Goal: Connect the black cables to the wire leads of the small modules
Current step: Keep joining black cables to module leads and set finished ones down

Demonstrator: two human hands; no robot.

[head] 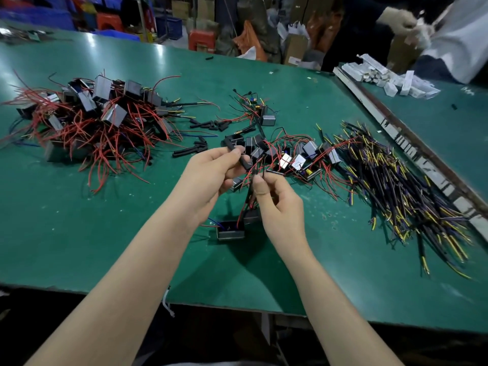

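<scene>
Black cable [241, 161] sits pinched in the left hand [211, 178], its long axis slanting from upper left down toward the lower right, so its lower end points at the right hand [277, 204]. That hand's fingers [260, 186] are curled and pinch the thin red wire leads [248, 178] just below and right of the cable end; the two ends look nearly touching, though blur hides whether they have met. The leads run down to small modules [231, 231] resting on the green table [105, 233] between the forearms. Joining them, as I judge it, needs only a short closing of the gap along the cable's own slant. Spare cables [396, 186] lie heaped to the right, nearer the right hand, and a pile of modules [87, 120] to the far left
</scene>
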